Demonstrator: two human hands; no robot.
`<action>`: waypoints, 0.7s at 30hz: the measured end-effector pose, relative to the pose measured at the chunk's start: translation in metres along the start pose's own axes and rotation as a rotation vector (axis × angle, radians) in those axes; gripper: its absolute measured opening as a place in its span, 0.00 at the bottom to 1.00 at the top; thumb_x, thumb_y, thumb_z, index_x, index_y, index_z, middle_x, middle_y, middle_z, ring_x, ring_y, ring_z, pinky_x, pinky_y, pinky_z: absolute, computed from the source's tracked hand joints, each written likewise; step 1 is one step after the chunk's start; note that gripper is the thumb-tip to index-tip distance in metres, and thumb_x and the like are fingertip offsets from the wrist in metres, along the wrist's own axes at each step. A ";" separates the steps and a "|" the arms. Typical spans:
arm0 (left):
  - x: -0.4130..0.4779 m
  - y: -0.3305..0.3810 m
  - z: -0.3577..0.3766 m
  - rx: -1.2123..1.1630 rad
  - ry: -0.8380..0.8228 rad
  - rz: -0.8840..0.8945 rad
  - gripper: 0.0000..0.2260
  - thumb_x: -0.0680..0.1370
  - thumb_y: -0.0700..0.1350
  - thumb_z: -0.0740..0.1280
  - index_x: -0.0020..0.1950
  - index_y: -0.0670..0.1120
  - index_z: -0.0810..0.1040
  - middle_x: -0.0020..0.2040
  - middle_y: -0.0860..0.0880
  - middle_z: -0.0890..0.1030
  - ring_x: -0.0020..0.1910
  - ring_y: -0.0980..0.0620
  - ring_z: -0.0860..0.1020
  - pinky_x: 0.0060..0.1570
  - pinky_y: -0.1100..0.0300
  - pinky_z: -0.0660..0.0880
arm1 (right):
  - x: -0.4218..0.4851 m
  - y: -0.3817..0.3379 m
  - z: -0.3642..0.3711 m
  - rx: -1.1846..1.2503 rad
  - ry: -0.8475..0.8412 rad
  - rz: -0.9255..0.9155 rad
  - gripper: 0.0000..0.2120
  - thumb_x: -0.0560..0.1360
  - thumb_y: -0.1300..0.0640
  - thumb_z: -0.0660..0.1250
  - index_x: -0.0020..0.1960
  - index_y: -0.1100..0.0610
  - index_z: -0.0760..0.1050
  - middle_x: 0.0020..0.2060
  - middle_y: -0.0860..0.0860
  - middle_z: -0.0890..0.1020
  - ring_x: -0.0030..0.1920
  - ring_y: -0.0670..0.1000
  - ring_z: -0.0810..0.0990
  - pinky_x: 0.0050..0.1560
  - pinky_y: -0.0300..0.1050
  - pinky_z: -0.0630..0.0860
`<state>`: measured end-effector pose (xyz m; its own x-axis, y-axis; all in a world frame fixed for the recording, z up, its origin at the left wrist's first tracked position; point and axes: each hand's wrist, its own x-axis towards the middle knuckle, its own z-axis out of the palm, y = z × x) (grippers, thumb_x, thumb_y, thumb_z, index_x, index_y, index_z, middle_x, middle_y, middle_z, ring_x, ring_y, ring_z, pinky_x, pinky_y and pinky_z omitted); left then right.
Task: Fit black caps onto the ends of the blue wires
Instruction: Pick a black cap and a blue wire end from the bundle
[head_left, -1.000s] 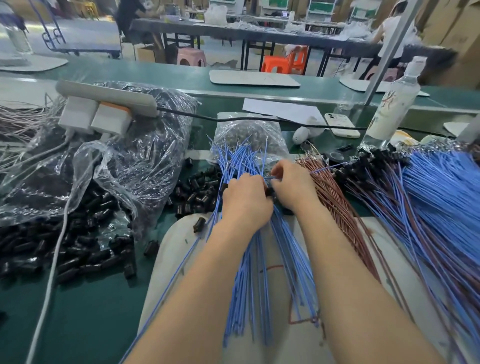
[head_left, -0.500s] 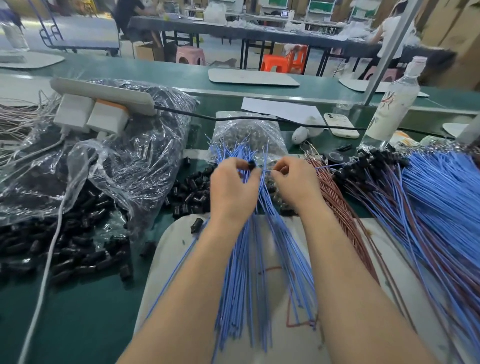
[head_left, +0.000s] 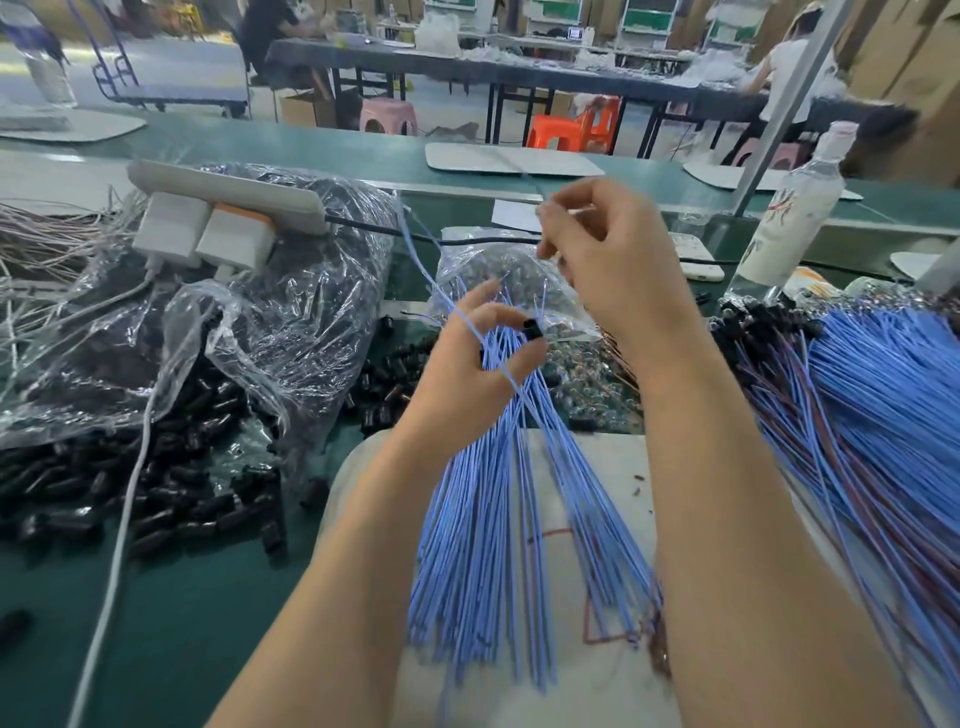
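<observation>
**Thin wires, tiny cap: fingertip work**

The left hand grips the fan of blue wires near their far ends, above the white board, with one black cap nipped at its fingertips. The wires look light and springy, apt to splay. I'd judge each is best pinched close to its tip so it won't buckle. The cap looks small, smooth and easily dropped. The right hand is raised, thumb and forefinger together. Blur hides whether they hold a wire end. The right forearm covers part of the fan.
</observation>
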<state>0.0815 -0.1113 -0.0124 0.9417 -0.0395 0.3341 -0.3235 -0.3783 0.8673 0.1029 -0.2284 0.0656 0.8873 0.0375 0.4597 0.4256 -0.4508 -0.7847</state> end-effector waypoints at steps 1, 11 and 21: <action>-0.002 0.004 -0.001 -0.016 -0.022 0.035 0.05 0.76 0.44 0.69 0.50 0.49 0.77 0.74 0.53 0.63 0.72 0.57 0.60 0.64 0.68 0.55 | -0.001 -0.007 -0.001 0.120 -0.024 -0.008 0.04 0.79 0.56 0.63 0.46 0.52 0.74 0.32 0.45 0.80 0.25 0.41 0.70 0.29 0.32 0.68; 0.001 -0.016 -0.034 0.775 -0.055 -0.320 0.10 0.78 0.47 0.65 0.56 0.45 0.75 0.55 0.44 0.76 0.54 0.42 0.75 0.56 0.46 0.73 | -0.014 0.020 -0.002 0.215 0.113 0.280 0.08 0.80 0.60 0.59 0.44 0.55 0.74 0.33 0.50 0.81 0.24 0.38 0.74 0.28 0.31 0.70; -0.011 0.026 -0.022 -0.110 -0.261 0.066 0.07 0.77 0.44 0.67 0.53 0.45 0.76 0.66 0.58 0.71 0.64 0.67 0.68 0.67 0.69 0.60 | -0.024 0.005 -0.014 0.826 -0.073 0.080 0.06 0.79 0.60 0.62 0.49 0.58 0.78 0.38 0.52 0.85 0.34 0.44 0.81 0.35 0.34 0.77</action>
<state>0.0606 -0.1001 0.0146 0.9055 -0.3025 0.2977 -0.3800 -0.2651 0.8862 0.0811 -0.2441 0.0561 0.9175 0.1042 0.3839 0.3291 0.3435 -0.8796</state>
